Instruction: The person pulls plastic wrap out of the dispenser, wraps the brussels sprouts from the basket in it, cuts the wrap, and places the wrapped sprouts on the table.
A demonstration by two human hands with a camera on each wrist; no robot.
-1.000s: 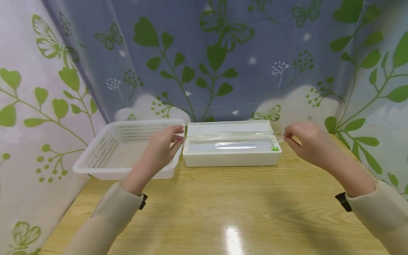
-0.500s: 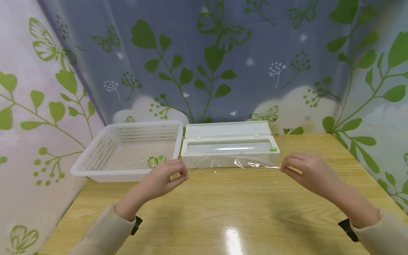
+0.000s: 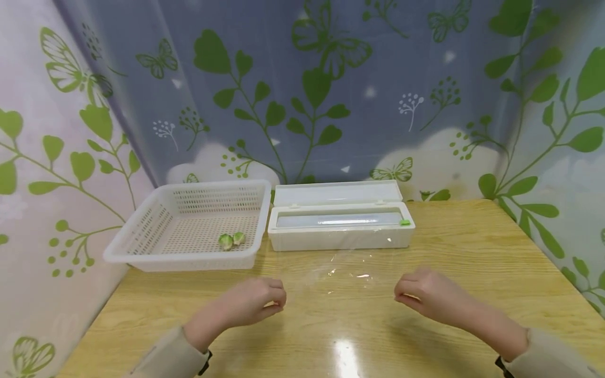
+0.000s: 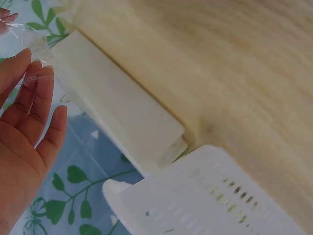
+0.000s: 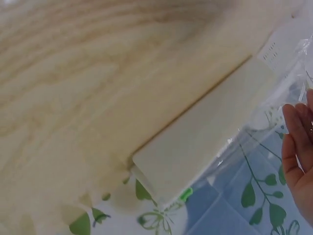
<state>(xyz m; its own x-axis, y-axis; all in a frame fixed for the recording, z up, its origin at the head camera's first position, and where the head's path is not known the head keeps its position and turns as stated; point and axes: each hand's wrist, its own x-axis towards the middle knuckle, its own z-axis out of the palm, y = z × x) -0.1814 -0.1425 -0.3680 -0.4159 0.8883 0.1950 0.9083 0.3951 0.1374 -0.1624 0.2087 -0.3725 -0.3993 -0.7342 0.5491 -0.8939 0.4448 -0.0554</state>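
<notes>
A sheet of clear cling film [image 3: 350,274] stretches from the white dispenser box [image 3: 340,240] toward me over the wooden table. My left hand [image 3: 257,302] pinches one corner between thumb and fingertips; in the left wrist view that hand [image 4: 30,115] shows the film at its fingertips. The opposite corner is pinched by my right hand [image 3: 430,295], with the film [image 5: 230,147] running from it in the right wrist view. The box's lid [image 3: 337,193] stands raised at the back, and a green slider [image 3: 405,222] sits at its right end.
A white perforated basket [image 3: 184,259] stands left of the box, its right side close to it. Two small green-and-white Brussels sprouts [image 3: 226,241] lie inside. Behind hangs a patterned curtain [image 3: 264,58]. The wooden table [image 3: 302,341] extends in front.
Both hands have moved from the box's ends toward me, drawing the film out over the front edge and table. The sprouts, hidden behind the left hand at first, now show.
</notes>
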